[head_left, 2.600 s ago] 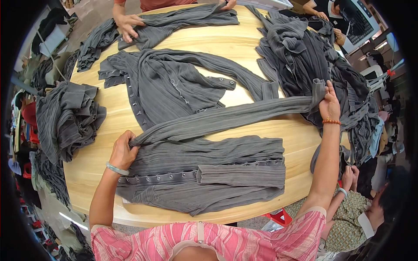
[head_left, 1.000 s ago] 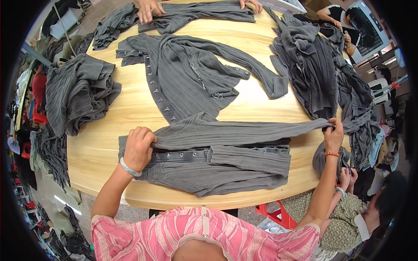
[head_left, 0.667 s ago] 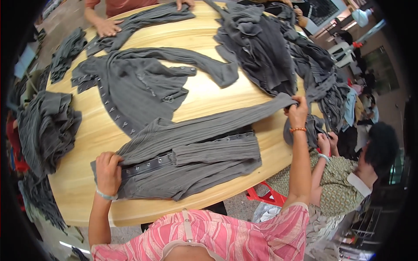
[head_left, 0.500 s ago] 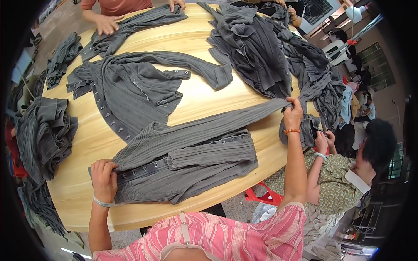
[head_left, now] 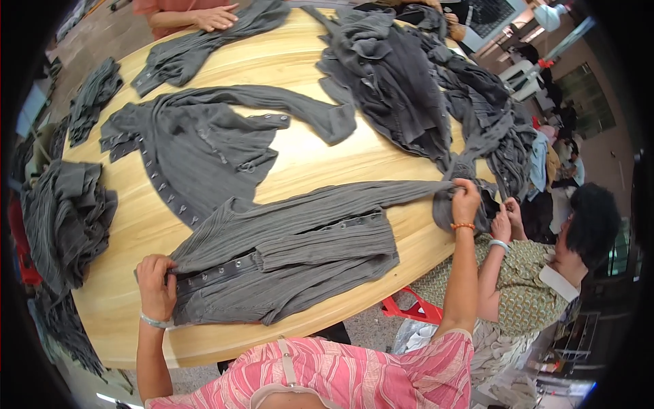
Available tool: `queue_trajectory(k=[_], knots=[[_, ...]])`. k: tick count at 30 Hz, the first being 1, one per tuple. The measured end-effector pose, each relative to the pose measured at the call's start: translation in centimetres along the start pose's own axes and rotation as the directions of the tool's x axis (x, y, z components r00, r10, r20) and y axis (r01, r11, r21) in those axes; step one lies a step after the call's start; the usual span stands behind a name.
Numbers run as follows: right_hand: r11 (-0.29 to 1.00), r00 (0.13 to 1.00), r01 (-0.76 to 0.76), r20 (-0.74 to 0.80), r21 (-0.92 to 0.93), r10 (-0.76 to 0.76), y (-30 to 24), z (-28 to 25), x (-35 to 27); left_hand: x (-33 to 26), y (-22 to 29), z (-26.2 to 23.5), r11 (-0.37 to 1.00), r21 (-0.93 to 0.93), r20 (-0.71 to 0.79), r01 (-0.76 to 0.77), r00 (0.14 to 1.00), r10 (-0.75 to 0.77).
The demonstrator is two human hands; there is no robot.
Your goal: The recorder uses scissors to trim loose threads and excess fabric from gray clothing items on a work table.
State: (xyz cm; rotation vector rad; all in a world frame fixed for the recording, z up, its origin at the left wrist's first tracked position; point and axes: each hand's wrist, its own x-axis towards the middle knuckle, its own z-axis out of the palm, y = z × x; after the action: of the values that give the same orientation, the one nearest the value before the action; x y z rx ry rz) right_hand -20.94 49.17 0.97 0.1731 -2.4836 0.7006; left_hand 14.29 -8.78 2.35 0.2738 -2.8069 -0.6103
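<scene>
Grey ribbed knit snap-front cardigan (head_left: 293,262) flat along near counter (head_left: 286,61) edge. My left hand (head_left: 157,286) pinches collar end; right hand (head_left: 465,200) grips sleeve cuff. Soft, light, stretchy; judge hold at ends best.

We are losing the left hand's (head_left: 157,286) fingertips under the grey cardigan's (head_left: 286,255) hem. The picture's top edge is cutting off the co-worker's hand (head_left: 216,17) at the forearm, and the garment pile (head_left: 65,218) is spilling past the surface's (head_left: 300,146) left rim, its lower part hidden.

My top is pink with red and white streaks, short-sleeved, with a pale strap running down the chest. My left hand (head_left: 157,286) wears a thin light-coloured wristband; my right hand (head_left: 466,200) wears an orange beaded bracelet.
</scene>
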Motion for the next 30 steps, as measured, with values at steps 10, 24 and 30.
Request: queue_trajectory(k=[10, 24, 30], knots=[[0.894, 0.992, 0.053, -0.124, 0.444, 0.003, -2.1, -0.3, 4.5, -0.4, 1.0, -0.1, 0.993, 0.103, 0.072, -0.051, 0.996, 0.044], [0.539, 0.717, 0.223, 0.238, 0.812, -0.655, -24.9, -4.3, -1.3, -1.3, 1.2, -0.5, 0.996, 0.079, 0.049, -0.051, 0.998, 0.047], [0.504, 0.552, 0.264, 0.300, 0.822, -0.778, -32.4, 2.2, -8.1, -1.7, 1.4, -0.3, 0.995, 0.064, 0.041, -0.073, 0.997, 0.071]])
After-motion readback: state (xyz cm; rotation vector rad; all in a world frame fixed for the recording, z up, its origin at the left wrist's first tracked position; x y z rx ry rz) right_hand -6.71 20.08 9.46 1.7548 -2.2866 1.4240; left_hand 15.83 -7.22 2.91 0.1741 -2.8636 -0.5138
